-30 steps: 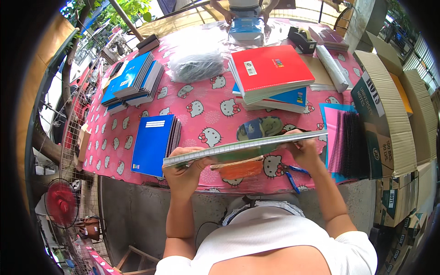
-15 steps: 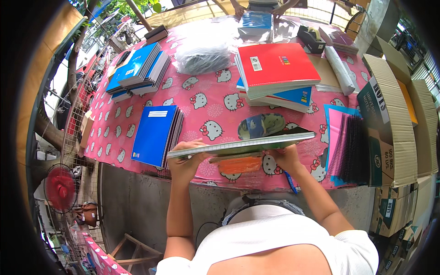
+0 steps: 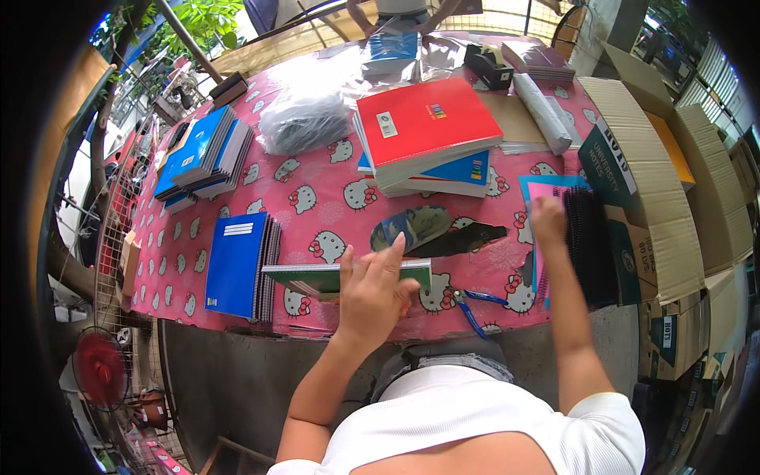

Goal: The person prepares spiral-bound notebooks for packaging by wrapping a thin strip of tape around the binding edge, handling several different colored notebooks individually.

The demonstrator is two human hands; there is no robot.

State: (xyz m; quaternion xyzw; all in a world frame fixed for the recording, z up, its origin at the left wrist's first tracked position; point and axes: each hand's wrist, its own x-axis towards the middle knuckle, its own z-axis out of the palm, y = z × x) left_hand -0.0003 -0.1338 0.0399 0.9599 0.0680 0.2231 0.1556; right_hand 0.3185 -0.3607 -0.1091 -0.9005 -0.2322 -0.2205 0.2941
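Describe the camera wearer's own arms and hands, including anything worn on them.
The left hand and right hand are ungloved, the forearms bare, with no watch or bracelet visible. Short white sleeves belong to a ribbed white top. No ring can be made out, though the right hand is blurred.

A table [image 3: 194, 273] under a pink patterned cover [image 3: 309, 224] fills the middle of an open-sided space, with a grey floor [image 3: 229, 372] below its near edge and part of a wooden stool [image 3: 229, 455] at the bottom. On the left, a wire fence [image 3: 119, 273] runs alongside, with a round red fan [image 3: 101, 368] near its lower end and a tree trunk [image 3: 98, 150] behind. Bright daylight whitens the table's far side, where green leaves [image 3: 207, 22] hang at the upper left and a grey post [image 3: 611, 32] stands at the upper right.
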